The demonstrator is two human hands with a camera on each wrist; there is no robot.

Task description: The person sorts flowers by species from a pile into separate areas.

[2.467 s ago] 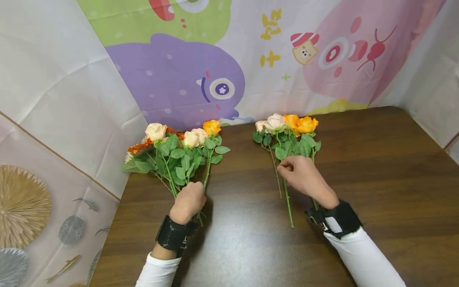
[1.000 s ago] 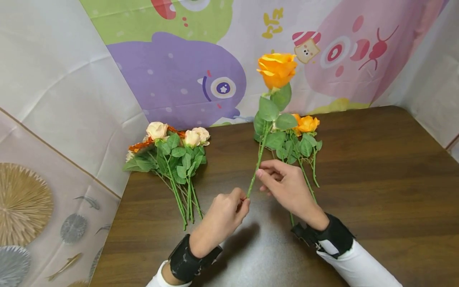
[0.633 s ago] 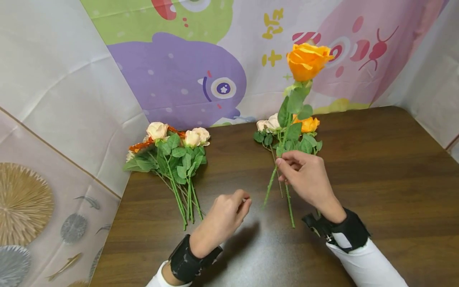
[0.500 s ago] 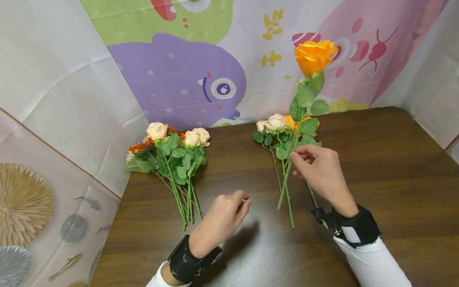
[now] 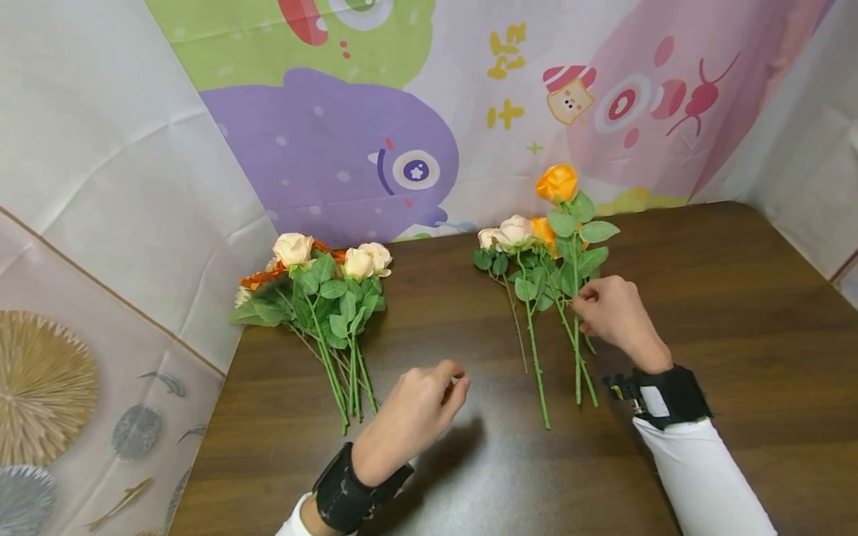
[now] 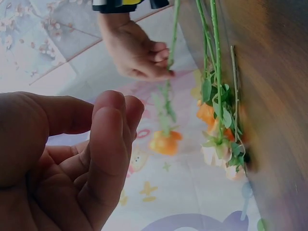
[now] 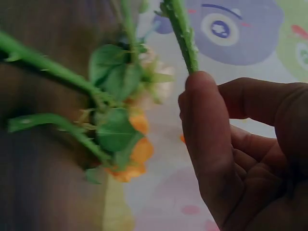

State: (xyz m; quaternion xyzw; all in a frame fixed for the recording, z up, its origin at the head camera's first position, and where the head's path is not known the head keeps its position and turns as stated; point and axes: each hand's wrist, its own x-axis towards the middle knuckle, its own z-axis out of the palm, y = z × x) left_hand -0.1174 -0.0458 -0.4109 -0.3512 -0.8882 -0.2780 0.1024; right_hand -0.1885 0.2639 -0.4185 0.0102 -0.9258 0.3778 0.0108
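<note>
An orange rose (image 5: 557,184) with green leaves stands nearly upright over the right-hand bunch. My right hand (image 5: 617,313) pinches its stem (image 7: 182,33) between thumb and fingers. Beneath and beside it lie cream roses (image 5: 516,232) and other orange roses (image 5: 544,229), their stems pointing toward me. My left hand (image 5: 415,406) hovers over the middle of the table, fingers loosely bent and holding nothing; the left wrist view shows thumb and fingers (image 6: 108,139) close together. At left rests another bunch, with cream roses (image 5: 293,249) and a dark orange flower (image 5: 263,277).
The brown wooden table (image 5: 724,313) carries both bunches near its back edge. A cloth printed with cartoon animals (image 5: 335,156) hangs right behind them. Pale patterned cloth (image 5: 134,342) closes off the left side.
The orange rose left the left bunch, passed from my left hand to my right, and moved right and down over the right bunch. My left hand let go and stayed mid-table.
</note>
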